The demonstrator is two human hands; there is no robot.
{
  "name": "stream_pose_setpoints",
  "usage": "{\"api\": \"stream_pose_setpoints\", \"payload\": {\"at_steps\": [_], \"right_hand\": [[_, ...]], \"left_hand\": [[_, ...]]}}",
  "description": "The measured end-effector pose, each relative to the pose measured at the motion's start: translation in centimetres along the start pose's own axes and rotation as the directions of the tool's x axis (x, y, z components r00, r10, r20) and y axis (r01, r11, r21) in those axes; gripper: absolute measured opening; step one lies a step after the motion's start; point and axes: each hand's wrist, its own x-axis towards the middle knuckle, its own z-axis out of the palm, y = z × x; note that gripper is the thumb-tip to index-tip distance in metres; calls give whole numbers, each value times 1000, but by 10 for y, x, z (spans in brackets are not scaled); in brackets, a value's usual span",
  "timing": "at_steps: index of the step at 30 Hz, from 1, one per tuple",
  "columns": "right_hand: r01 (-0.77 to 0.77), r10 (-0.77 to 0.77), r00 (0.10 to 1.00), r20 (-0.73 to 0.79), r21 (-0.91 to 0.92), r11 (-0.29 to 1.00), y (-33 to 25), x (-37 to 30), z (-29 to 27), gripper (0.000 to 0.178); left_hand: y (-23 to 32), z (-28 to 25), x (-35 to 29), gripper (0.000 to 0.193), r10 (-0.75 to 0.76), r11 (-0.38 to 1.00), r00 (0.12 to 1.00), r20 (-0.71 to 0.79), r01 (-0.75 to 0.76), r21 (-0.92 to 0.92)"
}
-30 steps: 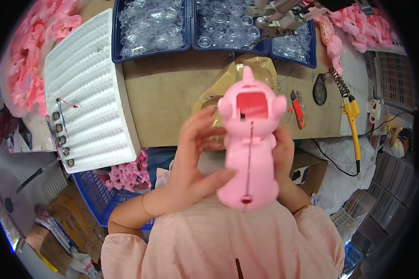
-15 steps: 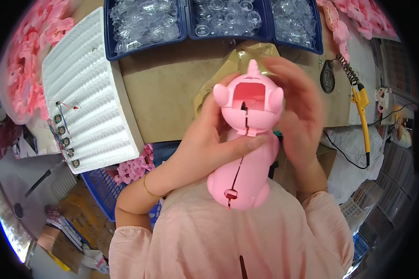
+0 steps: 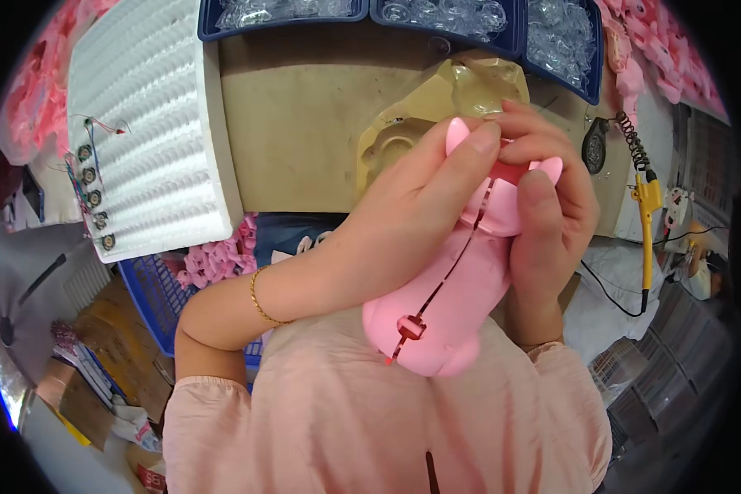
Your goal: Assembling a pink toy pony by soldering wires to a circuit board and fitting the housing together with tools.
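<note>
Held in front of my chest is a pink plastic unicorn toy shell (image 3: 440, 305), its head pointing away to the upper right. A dark gap runs along the seam between its two halves, with a small slot near the bottom end. My left hand (image 3: 424, 193) wraps over the left side of the head, thumb near the ear. On the other side my right hand (image 3: 556, 193) curls around the head, its thumb by the right ear. Fingers hide most of the head's opening. Behind the hands lies a yellowish moulded plastic holder (image 3: 399, 123) on the table.
Blue bins (image 3: 445, 41) of clear plastic parts line the far edge. A white foam tray (image 3: 152, 140) with small round wired parts stands left. A yellow soldering iron (image 3: 646, 222) hangs right. Pink parts fill a blue basket (image 3: 152, 305) below left and heaps (image 3: 659, 49) far right.
The toy has tilted, its head swinging right. My left hand has moved from the neck up onto the head, and my right hand has closed around the head's other side. The view has shifted slightly.
</note>
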Motion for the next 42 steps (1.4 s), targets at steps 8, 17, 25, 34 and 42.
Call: {"api": "stream_pose_setpoints", "payload": {"at_steps": [8, 17, 25, 34, 42], "right_hand": [[7, -8, 1000, 11, 60, 998, 4, -7, -5, 22], [26, -22, 999, -48, 94, 995, 5, -16, -5, 34], [28, -29, 998, -48, -19, 999, 0, -17, -4, 37], [9, 1, 998, 65, -144, 990, -13, -11, -2, 37], [50, -26, 996, 90, -279, 959, -8, 3, -2, 27]], "left_hand": [[-5, 4, 0, 38, 72, 997, 997, -31, -73, -26], [-18, 3, 0, 40, 285, 957, 956, -69, -279, 82], [-9, 2, -10, 33, 164, 968, 986, 10, -163, 191], [-24, 12, -12, 44, 426, 853, 904, -23, -394, 342], [-14, 0, 7, 63, 194, 938, 981, 7, -187, 293]]}}
